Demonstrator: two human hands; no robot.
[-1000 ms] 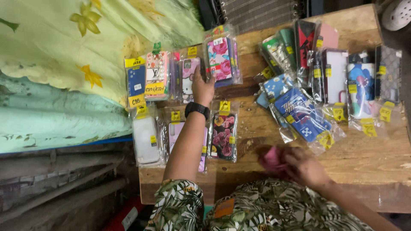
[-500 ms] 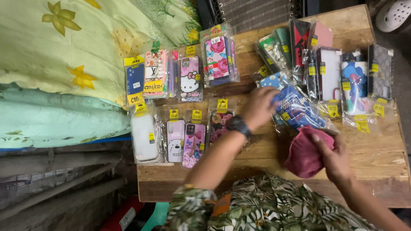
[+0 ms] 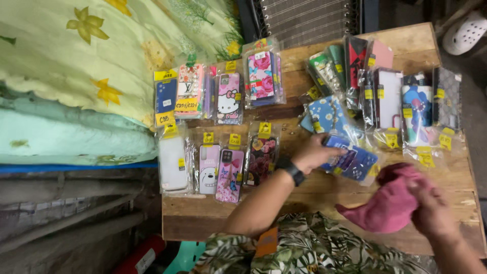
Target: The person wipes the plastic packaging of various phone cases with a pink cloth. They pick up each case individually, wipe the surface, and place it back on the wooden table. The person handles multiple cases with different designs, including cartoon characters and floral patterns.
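My left hand (image 3: 312,153), with a black watch (image 3: 294,171) on its wrist, lies on a dark blue phone case in a clear packet (image 3: 357,163), fingers closed over its left end. The packet rests on the wooden table (image 3: 324,195). My right hand (image 3: 431,215) grips a bunched dark pink cloth (image 3: 388,203) just above the table's near right part, a little to the right of the blue packet.
Several packaged phone cases with yellow tags lie in rows: a pink cartoon-cat one (image 3: 228,99), a rose one (image 3: 261,76), a white one (image 3: 173,163), others at the far right (image 3: 416,114). Folded floral bedding (image 3: 76,76) fills the left. A white clog (image 3: 464,33) lies beyond the table.
My left hand drew back from the far row of cases and moved right onto the blue packet. My right hand lifted the pink cloth and shifted right.
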